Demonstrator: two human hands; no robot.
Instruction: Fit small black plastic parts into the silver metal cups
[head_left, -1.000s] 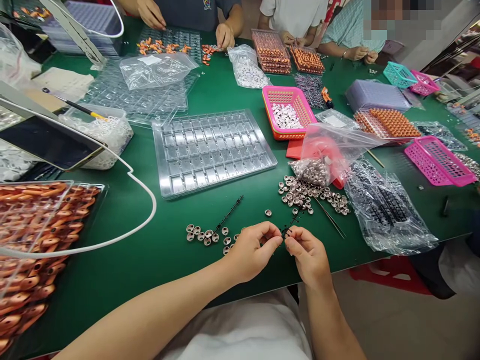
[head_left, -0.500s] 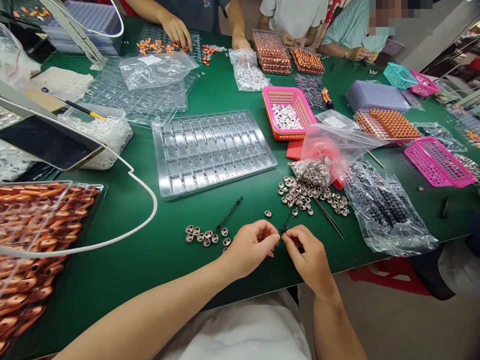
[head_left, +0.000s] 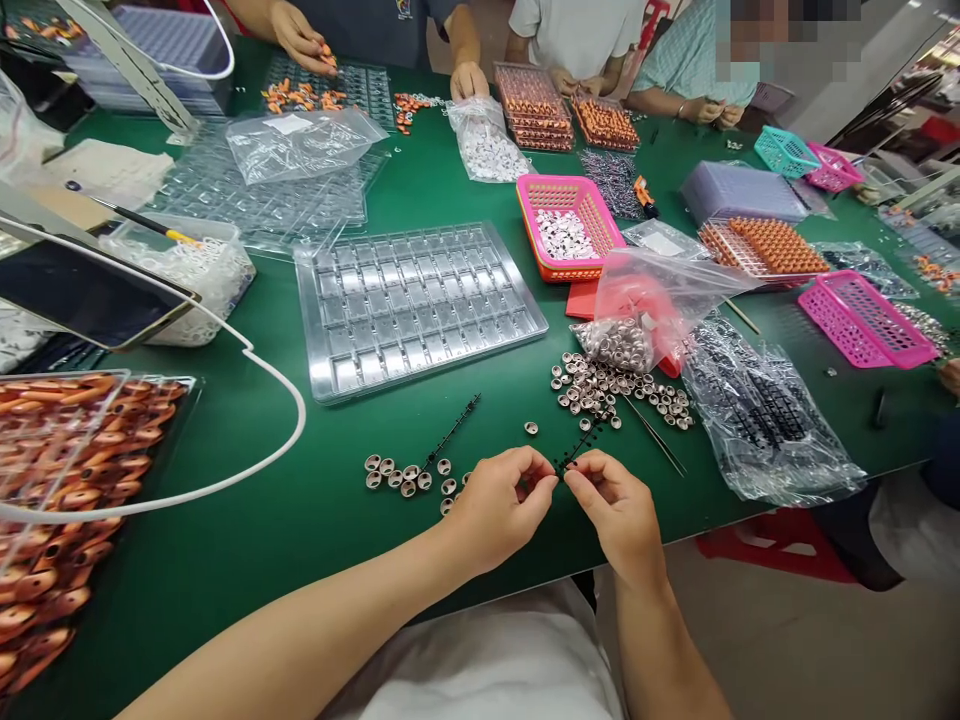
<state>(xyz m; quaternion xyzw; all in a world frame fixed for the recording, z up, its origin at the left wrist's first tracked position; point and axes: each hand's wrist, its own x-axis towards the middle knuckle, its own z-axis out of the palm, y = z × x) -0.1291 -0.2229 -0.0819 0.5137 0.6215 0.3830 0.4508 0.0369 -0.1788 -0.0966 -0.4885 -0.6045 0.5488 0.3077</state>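
Note:
Both hands meet near the table's front edge at a thin black plastic strip with small side nubs (head_left: 589, 436). My left hand (head_left: 504, 505) is closed, its thumb and forefinger pinching the strip's near end. My right hand (head_left: 616, 508) is closed in a pinch on that same end, from the right. The fingers hide any small piece between them. Small silver metal cups (head_left: 407, 489) lie left of my left hand, with a second black strip (head_left: 452, 430) among them. A larger heap of these cups (head_left: 583, 383) sits beyond my hands, beside metal tweezers (head_left: 654, 434).
A clear compartment tray (head_left: 424, 310) lies ahead. Bags of cups (head_left: 619, 343) and black strips (head_left: 772, 415) are on the right, near pink baskets (head_left: 574, 190). Filled orange trays (head_left: 67, 500), a white cable (head_left: 289, 380) and a phone (head_left: 82, 285) stand left. Co-workers' hands (head_left: 304, 40) work opposite.
My hands stay together, and the black strip between them has tipped further right. The view has shifted slightly. A co-worker's hand across the table has lifted orange pieces from the pile.

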